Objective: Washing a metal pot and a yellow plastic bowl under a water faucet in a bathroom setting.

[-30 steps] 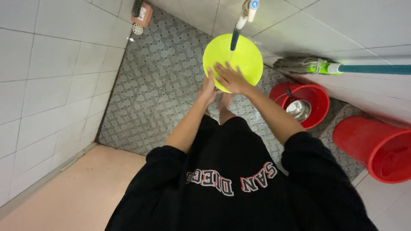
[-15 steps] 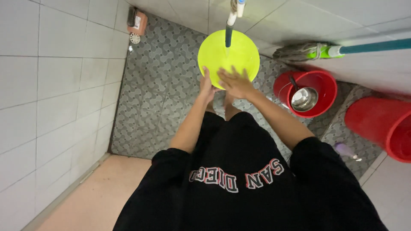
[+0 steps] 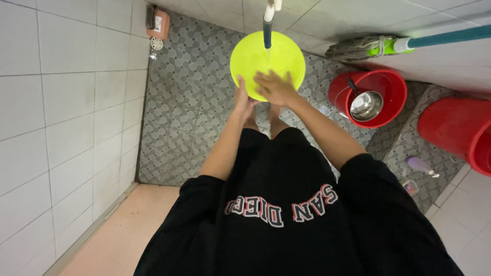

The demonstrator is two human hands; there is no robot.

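A round yellow-green plate (image 3: 261,56) is held up under a tap spout (image 3: 267,28) that comes down from the top edge of the view, its dark lower end just above the plate's middle; a thin thread of water seems to fall from it onto the plate. The left hand (image 3: 242,100) grips the plate's lower left rim, the thumb lying up along the front face and the fingers hidden behind the plate. The right hand (image 3: 274,87) lies flat on the plate's lower face with its fingers spread, palm pressed to the surface. Both forearms are bare below black sleeves.

Beneath the plate lies a grey patterned tile floor (image 3: 189,92), enclosed by white tiled walls (image 3: 61,92). In the far left corner of the floor stands a small pinkish box (image 3: 157,24) with a dark brush-like thing on it, and beside it a round metal drain cover (image 3: 156,44).

To the right of the plate, on the floor by the wall, sits a red bucket (image 3: 391,89) holding a steel ladle-bowl (image 3: 366,105) — its handle rests against the rim. Above it a string mop (image 3: 358,47) with a green collar and teal handle leans along the wall. A larger red bucket (image 3: 458,133) stands at the right edge, and a pale purple bottle (image 3: 420,165) lies on the floor near it.
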